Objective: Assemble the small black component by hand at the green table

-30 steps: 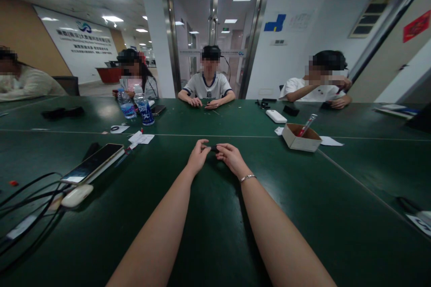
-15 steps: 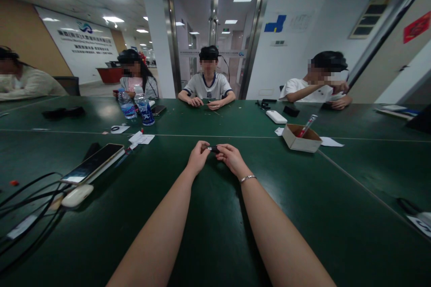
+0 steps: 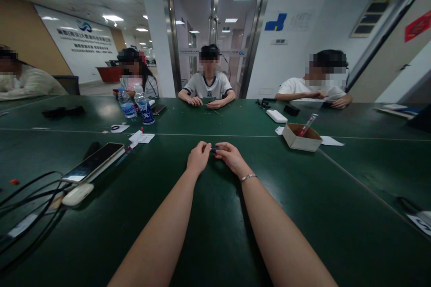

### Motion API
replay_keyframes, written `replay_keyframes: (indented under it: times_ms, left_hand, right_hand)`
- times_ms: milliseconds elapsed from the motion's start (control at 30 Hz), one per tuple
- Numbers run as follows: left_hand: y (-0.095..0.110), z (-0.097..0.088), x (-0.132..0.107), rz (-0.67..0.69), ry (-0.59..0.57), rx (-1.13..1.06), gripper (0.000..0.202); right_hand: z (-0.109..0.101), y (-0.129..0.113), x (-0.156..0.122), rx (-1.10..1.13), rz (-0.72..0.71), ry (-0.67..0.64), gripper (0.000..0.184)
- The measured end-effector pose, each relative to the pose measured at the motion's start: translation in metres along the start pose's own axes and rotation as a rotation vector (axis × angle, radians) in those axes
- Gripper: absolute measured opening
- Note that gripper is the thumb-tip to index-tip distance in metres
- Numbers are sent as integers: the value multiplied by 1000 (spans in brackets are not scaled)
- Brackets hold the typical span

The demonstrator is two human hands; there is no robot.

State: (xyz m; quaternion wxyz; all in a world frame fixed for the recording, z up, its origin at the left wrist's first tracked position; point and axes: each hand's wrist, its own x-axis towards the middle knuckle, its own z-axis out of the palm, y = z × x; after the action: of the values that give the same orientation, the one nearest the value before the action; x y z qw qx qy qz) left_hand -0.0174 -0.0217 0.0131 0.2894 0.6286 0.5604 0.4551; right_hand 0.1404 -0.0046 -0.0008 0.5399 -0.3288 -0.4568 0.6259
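My left hand [image 3: 198,158] and my right hand [image 3: 230,156] meet over the middle of the dark green table [image 3: 215,233]. Between their fingertips they pinch a small dark object [image 3: 213,149], too small to name. Both sets of fingers are curled closed around its ends. A thin silver bracelet [image 3: 248,177] circles my right wrist. Both forearms stretch out from the bottom edge, resting low over the tabletop.
A phone [image 3: 92,162], a white oval device [image 3: 77,194] and black cables [image 3: 23,197] lie at the left. Two water bottles [image 3: 144,108] stand further back. A small cardboard box [image 3: 301,137] with a red pen sits at the right. Several people sit across the table.
My hands have stayed pinched together on the small object, with only slight finger shifts. The person at the far right has lowered a hand from the face to the table.
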Motion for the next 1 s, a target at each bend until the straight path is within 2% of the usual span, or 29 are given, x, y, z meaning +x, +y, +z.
replay_keyframes:
  times_ms: [33, 133, 233, 367, 567, 733, 1000]
  left_hand:
    - [-1, 1, 1, 18, 21, -60, 24]
    - [-7, 2, 4, -1, 2, -191, 27]
    - [-12, 3, 6, -12, -52, -153, 28]
    - [-16, 4, 7, 67, -36, -177, 25]
    - [-14, 2, 6, 21, -51, -160, 17]
    - [-15, 4, 6, 27, -51, -104, 22]
    - [-20, 5, 8, 37, -98, -159, 27]
  right_hand:
    - [0, 0, 0, 2, 1, 2, 35]
    - [1, 0, 0, -7, -5, -5, 35]
    - [2, -1, 0, -15, -9, -2, 34]
    - [3, -1, -1, -9, -6, 14, 34]
    - [2, 0, -1, -29, -11, 11, 34]
    - [1, 1, 1, -52, -3, 3, 34]
    - [2, -1, 0, -17, 5, 37, 31]
